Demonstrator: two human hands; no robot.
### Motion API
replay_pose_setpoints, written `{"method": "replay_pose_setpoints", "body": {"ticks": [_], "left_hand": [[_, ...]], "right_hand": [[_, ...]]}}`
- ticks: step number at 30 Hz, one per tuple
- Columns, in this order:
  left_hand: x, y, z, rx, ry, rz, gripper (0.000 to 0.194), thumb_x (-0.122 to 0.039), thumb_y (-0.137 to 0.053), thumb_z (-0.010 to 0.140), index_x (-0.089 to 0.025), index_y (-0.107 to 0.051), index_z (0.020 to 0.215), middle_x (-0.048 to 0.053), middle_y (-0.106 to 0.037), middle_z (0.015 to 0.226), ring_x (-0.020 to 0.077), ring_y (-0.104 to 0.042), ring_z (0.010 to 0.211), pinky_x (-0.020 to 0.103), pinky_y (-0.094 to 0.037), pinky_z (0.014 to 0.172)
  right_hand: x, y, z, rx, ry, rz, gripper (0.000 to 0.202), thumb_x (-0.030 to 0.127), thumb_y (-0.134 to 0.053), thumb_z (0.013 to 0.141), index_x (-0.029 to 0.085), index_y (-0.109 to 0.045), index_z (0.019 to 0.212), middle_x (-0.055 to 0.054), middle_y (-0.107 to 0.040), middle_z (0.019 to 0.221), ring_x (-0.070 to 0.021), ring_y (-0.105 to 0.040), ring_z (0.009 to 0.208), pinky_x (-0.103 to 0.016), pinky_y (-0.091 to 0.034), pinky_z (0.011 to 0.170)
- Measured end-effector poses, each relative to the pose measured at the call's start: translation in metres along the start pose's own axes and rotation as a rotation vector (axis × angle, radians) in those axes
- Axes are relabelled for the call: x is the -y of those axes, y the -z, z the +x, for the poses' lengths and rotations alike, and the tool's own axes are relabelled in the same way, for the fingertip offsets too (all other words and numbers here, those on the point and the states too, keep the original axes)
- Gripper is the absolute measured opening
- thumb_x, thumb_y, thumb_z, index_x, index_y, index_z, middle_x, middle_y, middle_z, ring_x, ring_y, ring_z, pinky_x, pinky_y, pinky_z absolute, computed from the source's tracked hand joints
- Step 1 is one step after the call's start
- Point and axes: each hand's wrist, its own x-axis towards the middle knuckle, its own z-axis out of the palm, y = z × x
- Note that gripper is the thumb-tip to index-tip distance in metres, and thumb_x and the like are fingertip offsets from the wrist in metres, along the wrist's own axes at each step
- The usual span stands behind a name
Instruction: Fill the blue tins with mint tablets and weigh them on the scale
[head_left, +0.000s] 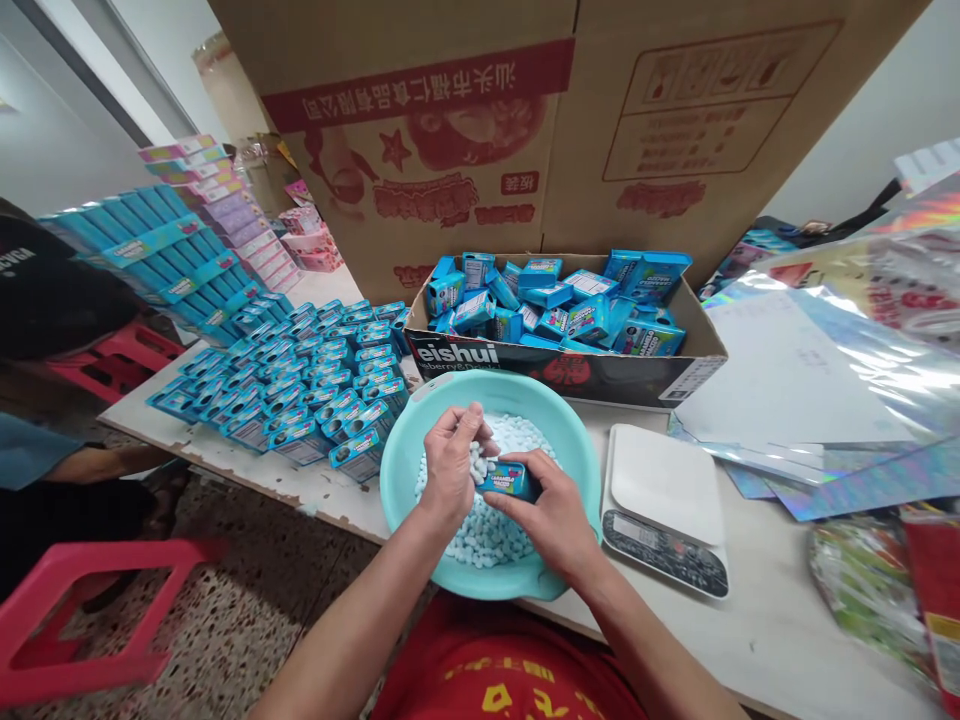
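Observation:
A light teal basin [405, 450] full of small pale blue candies [487, 535] stands at the table's front edge. Over it, my left hand [452, 462] is curled around a small heap of white candies at the mouth of a small blue tin [507, 479]. My right hand [551, 508] grips that tin from the right, thumb below and fingers above, its printed side facing up. The two hands are close together, with the tin between them. Whether candies are inside the tin cannot be made out.
Behind the basin, a carton [705, 370] holds many blue tins. Upright blue tins [292, 380] stand in rows at the left. A white scale [664, 490] sits right of the basin, near shiny sheets [795, 370]. A person's arm [112, 463] and a red stool [97, 675] are at left.

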Motion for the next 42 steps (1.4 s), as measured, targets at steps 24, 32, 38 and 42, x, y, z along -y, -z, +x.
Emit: {"method": "replay_pose_setpoints", "body": {"ticks": [24,32,38,42], "left_hand": [[-0.006,-0.019,-0.003,0.090,0.079,0.012,0.042,-0.052,-0.065,0.072,-0.016,-0.047,0.061,-0.005,-0.045,0.047,0.0033,-0.035,0.036,0.015,-0.019,0.033],[-0.010,-0.016,-0.004,0.059,-0.014,-0.048,0.037,-0.045,-0.062,0.078,-0.017,-0.049,0.058,-0.004,-0.046,0.048,0.0061,-0.043,0.041,0.017,-0.032,0.039],[-0.007,-0.016,-0.005,0.044,-0.041,-0.062,0.035,-0.041,-0.062,0.078,-0.016,-0.049,0.057,-0.005,-0.045,0.048,0.0062,-0.043,0.042,0.018,-0.033,0.041],[-0.012,-0.011,0.001,0.017,-0.048,-0.021,0.035,-0.043,-0.063,0.076,-0.016,-0.049,0.058,-0.004,-0.045,0.049,0.0060,-0.041,0.042,0.018,-0.030,0.040]], "right_hand": [[-0.002,0.014,0.001,0.020,-0.044,0.110,0.028,0.028,-0.076,0.065,0.022,-0.066,0.091,-0.001,-0.062,0.087,-0.0202,-0.059,0.084,-0.034,-0.045,0.080],[-0.007,0.015,0.000,0.006,-0.092,0.221,0.033,0.032,-0.078,0.062,0.022,-0.066,0.091,-0.001,-0.063,0.089,-0.0209,-0.059,0.086,-0.035,-0.045,0.082],[-0.006,0.013,0.001,-0.010,-0.097,0.236,0.034,0.028,-0.078,0.062,0.022,-0.066,0.092,-0.001,-0.062,0.091,-0.0204,-0.058,0.089,-0.034,-0.043,0.085],[-0.006,0.016,0.002,-0.017,-0.117,0.251,0.034,0.029,-0.078,0.061,0.022,-0.066,0.092,-0.001,-0.062,0.091,-0.0209,-0.058,0.089,-0.035,-0.043,0.085]]}}
